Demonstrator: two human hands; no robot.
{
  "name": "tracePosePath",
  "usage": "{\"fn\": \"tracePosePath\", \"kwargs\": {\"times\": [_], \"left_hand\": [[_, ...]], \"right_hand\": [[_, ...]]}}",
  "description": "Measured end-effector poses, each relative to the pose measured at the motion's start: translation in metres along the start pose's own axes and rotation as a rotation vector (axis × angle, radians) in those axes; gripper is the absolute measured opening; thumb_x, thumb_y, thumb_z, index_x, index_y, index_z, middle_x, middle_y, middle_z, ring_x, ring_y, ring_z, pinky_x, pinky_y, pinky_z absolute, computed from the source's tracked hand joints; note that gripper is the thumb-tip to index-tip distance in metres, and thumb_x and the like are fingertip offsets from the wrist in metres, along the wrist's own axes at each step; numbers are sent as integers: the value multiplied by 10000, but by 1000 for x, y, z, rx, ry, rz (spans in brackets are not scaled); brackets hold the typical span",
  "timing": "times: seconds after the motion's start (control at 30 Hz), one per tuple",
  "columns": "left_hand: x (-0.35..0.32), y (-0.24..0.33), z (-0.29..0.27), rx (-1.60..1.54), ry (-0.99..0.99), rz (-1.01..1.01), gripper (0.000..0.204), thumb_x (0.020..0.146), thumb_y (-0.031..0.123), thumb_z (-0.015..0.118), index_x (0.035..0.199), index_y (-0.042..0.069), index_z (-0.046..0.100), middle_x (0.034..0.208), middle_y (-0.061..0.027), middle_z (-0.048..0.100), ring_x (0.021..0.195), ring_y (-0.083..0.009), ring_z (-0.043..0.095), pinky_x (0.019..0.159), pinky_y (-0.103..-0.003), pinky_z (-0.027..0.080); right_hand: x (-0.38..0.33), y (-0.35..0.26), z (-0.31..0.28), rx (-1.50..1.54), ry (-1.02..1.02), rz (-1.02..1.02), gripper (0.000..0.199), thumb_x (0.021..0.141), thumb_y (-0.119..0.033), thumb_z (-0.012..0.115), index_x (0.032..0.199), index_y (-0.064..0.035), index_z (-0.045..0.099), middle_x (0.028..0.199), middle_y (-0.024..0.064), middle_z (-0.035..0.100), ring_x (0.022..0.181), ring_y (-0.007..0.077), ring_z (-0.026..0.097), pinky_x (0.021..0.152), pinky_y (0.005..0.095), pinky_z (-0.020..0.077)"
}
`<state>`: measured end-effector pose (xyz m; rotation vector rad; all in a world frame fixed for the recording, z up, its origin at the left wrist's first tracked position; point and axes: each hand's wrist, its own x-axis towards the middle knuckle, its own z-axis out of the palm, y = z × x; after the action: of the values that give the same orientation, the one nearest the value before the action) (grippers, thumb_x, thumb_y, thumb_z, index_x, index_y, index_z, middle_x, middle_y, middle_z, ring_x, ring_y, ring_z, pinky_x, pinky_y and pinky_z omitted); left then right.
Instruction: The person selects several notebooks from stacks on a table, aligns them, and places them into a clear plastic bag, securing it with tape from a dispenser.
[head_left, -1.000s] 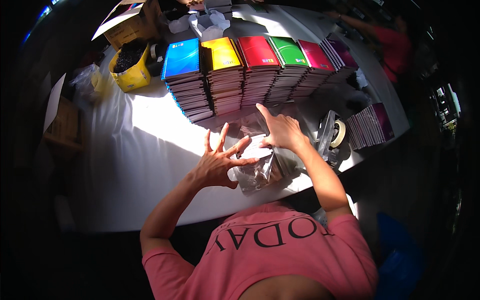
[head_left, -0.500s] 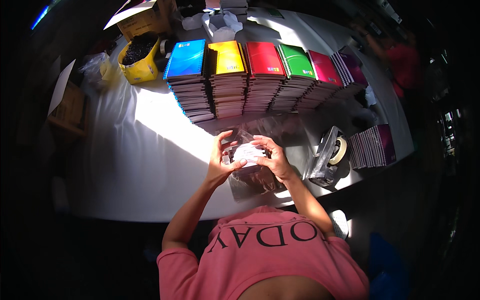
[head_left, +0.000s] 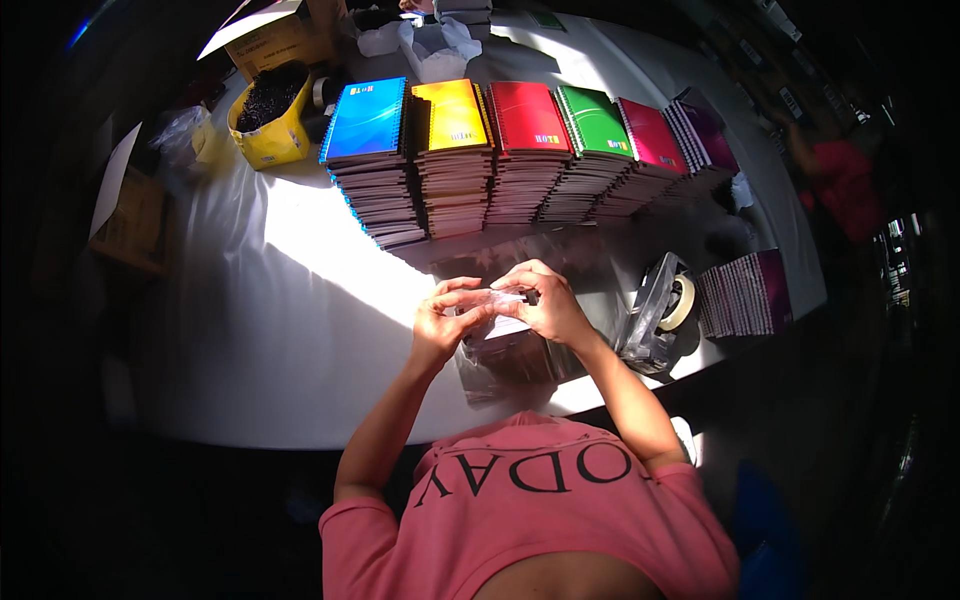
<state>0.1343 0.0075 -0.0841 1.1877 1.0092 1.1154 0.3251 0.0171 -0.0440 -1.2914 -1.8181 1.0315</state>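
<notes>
In front of me on the table lies a clear plastic bag [head_left: 507, 368] around a bundle whose white top [head_left: 503, 327] shows between my hands. What the bundle is made of is mostly hidden by glare and fingers. My left hand [head_left: 440, 318] has its fingers bent and closed on the bag's far end. From the other side my right hand [head_left: 548, 306] pinches the same plastic, thumb low and fingers over the top. The fingertips of both hands almost meet.
Beyond my hands stand tall stacks of spiral notebooks [head_left: 530, 115] in several colours. A tape dispenser [head_left: 655, 315] and a row of purple notebooks [head_left: 750, 293] lie right. Far left are a yellow container of black coils [head_left: 272, 140] and cardboard boxes [head_left: 130, 220]. Another person [head_left: 845, 185] is far right.
My fingers were spread around a raised peak of plastic. Now they have come together and pressed it down over the bundle, covering more of the white top.
</notes>
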Motion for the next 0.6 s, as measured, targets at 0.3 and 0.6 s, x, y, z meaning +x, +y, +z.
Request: {"fn": "tracePosePath", "kwargs": {"times": [0.3,0.6], "left_hand": [[-18,27,2,910,-73,402,592,649,263,770,1201,163,581,1262,23,535,1284,-230,362,911,-471,227],[-31,18,-1,1261,-105,717,296,799,212,681,1090,260,657,1082,90,668,1232,-144,473,894,-449,183]], "right_hand": [[-19,-12,13,-603,233,-239,171,677,-174,735,840,-152,689,1265,35,492,1197,229,453,938,472,302],[-78,-59,-5,-650,-182,-8,284,693,-73,641,935,-191,731,1440,50,354,1294,203,365,993,565,198]]}}
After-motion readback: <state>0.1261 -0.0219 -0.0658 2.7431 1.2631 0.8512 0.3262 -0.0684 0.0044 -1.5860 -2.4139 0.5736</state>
